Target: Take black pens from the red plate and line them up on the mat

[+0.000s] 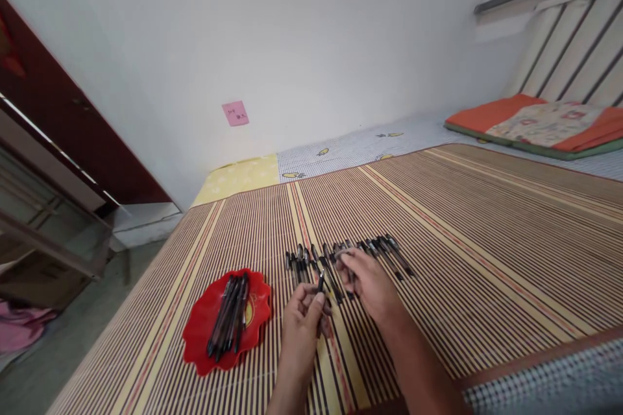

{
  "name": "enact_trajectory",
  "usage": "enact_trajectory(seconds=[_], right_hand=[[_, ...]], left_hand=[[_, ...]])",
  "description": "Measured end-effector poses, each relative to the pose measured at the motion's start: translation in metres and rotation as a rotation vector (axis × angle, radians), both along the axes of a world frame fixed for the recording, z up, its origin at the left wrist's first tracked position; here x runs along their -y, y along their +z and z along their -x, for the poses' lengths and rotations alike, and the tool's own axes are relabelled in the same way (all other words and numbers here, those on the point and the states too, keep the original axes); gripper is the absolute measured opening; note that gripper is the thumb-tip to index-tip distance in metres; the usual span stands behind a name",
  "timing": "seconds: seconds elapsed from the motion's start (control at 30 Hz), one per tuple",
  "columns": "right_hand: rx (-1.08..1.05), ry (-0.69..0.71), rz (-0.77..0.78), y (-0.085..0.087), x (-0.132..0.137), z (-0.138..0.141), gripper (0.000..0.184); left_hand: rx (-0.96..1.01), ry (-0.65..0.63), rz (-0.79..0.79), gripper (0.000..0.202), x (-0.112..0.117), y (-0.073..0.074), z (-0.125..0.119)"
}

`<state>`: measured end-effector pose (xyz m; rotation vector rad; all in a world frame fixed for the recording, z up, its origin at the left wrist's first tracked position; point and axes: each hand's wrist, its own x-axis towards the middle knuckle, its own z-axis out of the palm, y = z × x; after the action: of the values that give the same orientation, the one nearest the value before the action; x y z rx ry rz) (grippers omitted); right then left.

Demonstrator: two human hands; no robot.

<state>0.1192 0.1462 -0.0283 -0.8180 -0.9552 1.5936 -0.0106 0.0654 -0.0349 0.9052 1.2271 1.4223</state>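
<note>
My left hand (302,314) is closed around a black pen (321,281), its narrow tip pointing up and away from me. Just to the right, my right hand (366,280) has its fingers pinched together over a row of pens; what they hold, if anything, I cannot make out. Several dark pens (383,253) lie side by side on the striped mat (233,227), partly hidden behind both hands. Left of my hands sits a red scalloped plate (198,331) with a bundle of black pens (228,314) lying in it.
Beyond the mat, a checked and yellow sheet (243,175) meets the white wall, where a pink note (235,113) is stuck. A folded orange quilt (535,123) lies at the far right, by a radiator (574,45). The bed's left edge drops to the floor (131,272).
</note>
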Motion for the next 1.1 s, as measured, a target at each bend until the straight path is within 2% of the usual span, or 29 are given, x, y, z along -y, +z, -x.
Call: enact_trajectory(seconds=[0.07, 0.13, 0.27, 0.33, 0.4, 0.47, 0.6, 0.67, 0.73, 0.87, 0.93, 1.03, 1.1], right_hand=[[0.178, 0.086, -0.083, 0.001, 0.004, 0.007, 0.026], [0.291, 0.113, -0.15, 0.002, 0.008, 0.015, 0.026], [0.344, 0.094, -0.218, -0.002, 0.007, 0.02, 0.026], [0.338, 0.082, -0.232, -0.004, 0.005, 0.019, 0.026], [0.314, 0.079, -0.235, -0.005, 0.004, 0.016, 0.027], [0.265, 0.09, -0.224, -0.004, 0.005, 0.014, 0.028], [0.163, 0.181, -0.186, 0.002, 0.008, 0.011, 0.029], [0.164, 0.211, -0.184, 0.003, 0.009, 0.01, 0.03], [0.177, 0.198, -0.182, 0.001, 0.008, 0.009, 0.03], [0.226, 0.166, -0.188, -0.004, 0.005, 0.011, 0.029], [0.224, 0.173, -0.187, -0.006, 0.005, 0.011, 0.03], [0.152, 0.215, -0.152, -0.007, 0.005, 0.011, 0.033], [0.116, 0.23, -0.13, -0.007, 0.006, 0.011, 0.034]], left_hand=[[-0.052, 0.048, -0.035, 0.036, 0.0, 0.0, 0.002], [-0.14, 0.093, -0.054, 0.032, 0.0, 0.0, 0.003], [-0.389, 0.244, -0.059, 0.024, 0.003, 0.001, 0.003], [-0.451, 0.289, -0.054, 0.024, 0.004, 0.002, 0.002], [-0.43, 0.254, -0.053, 0.027, 0.005, 0.004, 0.001], [-0.355, 0.162, -0.056, 0.031, 0.006, 0.006, 0.001], [-0.104, -0.042, 0.025, 0.043, 0.006, 0.007, 0.004], [0.008, -0.101, 0.077, 0.045, 0.005, 0.007, 0.004], [0.003, -0.081, 0.068, 0.042, 0.004, 0.007, 0.002], [-0.15, 0.079, -0.014, 0.043, 0.002, 0.008, 0.001], [-0.111, 0.021, 0.005, 0.042, 0.003, 0.009, 0.002], [0.073, -0.149, 0.101, 0.042, 0.004, 0.009, 0.003], [0.112, -0.154, 0.116, 0.043, 0.004, 0.009, 0.003]])
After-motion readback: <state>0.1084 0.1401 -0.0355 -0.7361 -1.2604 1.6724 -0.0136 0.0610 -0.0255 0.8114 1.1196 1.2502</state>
